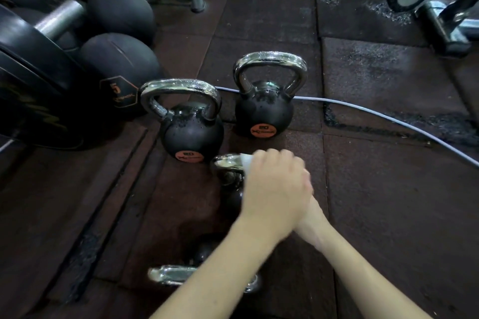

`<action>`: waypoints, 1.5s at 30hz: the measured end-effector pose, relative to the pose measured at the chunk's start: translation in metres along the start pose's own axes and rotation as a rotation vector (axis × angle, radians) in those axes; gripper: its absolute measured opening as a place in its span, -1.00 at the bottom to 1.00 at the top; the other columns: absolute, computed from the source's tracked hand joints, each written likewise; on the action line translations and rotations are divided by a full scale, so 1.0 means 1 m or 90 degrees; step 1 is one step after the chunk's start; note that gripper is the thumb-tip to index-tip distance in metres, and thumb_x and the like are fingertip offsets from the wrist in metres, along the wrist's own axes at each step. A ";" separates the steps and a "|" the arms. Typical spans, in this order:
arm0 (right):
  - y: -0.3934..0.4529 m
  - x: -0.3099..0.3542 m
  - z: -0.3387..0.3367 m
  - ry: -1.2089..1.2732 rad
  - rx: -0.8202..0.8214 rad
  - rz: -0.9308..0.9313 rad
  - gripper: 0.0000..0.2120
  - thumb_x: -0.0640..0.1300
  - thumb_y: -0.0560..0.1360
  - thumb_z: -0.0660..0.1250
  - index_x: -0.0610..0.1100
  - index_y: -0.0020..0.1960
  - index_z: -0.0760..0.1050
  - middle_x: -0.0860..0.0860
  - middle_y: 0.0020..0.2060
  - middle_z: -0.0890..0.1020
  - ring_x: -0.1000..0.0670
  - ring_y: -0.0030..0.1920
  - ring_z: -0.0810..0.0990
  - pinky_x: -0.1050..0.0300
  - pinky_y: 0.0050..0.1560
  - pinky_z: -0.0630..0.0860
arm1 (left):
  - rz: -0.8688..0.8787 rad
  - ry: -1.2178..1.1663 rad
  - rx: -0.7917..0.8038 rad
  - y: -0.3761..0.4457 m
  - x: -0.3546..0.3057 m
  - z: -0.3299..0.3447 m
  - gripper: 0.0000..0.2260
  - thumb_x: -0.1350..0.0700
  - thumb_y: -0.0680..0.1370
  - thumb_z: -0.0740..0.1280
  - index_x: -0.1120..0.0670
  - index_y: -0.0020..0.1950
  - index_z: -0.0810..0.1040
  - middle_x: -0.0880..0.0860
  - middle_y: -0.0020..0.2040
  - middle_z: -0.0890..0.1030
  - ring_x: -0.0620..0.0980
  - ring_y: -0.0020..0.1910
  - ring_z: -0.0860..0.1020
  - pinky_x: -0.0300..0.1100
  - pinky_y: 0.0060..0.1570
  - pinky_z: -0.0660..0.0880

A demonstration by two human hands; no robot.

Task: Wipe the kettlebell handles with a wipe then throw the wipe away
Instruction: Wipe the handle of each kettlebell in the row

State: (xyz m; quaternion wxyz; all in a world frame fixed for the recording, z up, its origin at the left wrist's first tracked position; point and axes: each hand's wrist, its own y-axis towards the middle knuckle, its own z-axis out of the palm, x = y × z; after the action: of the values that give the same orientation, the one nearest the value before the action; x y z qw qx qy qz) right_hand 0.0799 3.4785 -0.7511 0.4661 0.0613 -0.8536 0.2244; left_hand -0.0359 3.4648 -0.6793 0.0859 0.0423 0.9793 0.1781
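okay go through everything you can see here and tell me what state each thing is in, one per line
Left hand: closed over the wipe.
Right hand: mostly hidden under the left.
Wipe: pressed on a kettlebell handle.
Third kettlebell: being wiped.
Two far kettlebells: upright, untouched.
Nearest kettlebell: upright, under the forearm.
Cable: lying on floor.
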 end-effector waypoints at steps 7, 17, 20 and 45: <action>-0.001 0.005 0.000 0.011 -0.010 0.041 -0.71 -0.12 0.36 0.57 0.06 0.03 0.59 0.00 -0.03 0.73 -0.05 0.07 0.69 -0.14 0.12 0.63 | 0.075 -0.028 -0.005 -0.005 0.021 -0.011 -0.83 0.04 0.63 0.21 0.06 -0.09 0.52 0.06 -0.16 0.50 0.12 -0.15 0.44 0.04 -0.03 0.39; -0.005 0.016 -0.012 0.007 0.059 0.108 -0.42 -0.15 0.26 0.70 0.23 0.09 0.46 0.25 0.06 0.62 0.28 0.12 0.55 0.20 0.32 0.38 | -0.322 -0.297 0.075 -0.016 0.086 -0.030 -0.67 -0.03 0.66 -0.02 -0.01 -0.17 0.43 -0.08 -0.17 0.46 0.01 -0.14 0.42 0.07 -0.01 0.44; 0.000 0.011 -0.038 -0.130 0.142 0.131 -0.25 0.11 0.18 0.66 0.19 0.31 0.46 0.21 0.26 0.59 0.13 0.31 0.52 0.05 0.43 0.41 | -0.208 -0.116 0.068 -0.006 0.058 -0.033 -0.70 -0.05 0.65 0.07 0.00 -0.14 0.50 0.00 -0.15 0.51 0.10 -0.10 0.46 0.06 0.04 0.38; 0.231 0.139 0.044 -0.125 0.247 -0.106 -0.33 0.24 0.14 0.69 0.23 0.20 0.56 0.31 0.04 0.67 0.34 0.13 0.57 0.24 0.30 0.48 | -0.462 -0.254 -0.241 0.071 0.258 -0.067 -0.65 0.13 0.76 0.05 0.08 0.07 0.64 -0.10 0.11 0.66 -0.15 0.24 0.55 -0.16 0.34 0.40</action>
State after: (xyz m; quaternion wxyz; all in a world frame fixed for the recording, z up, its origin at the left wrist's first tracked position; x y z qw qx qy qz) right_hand -0.1038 3.6794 -0.7326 0.3772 0.2414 -0.8278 0.3379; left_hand -0.2980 3.5371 -0.6315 0.3361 -0.2863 0.8454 0.3007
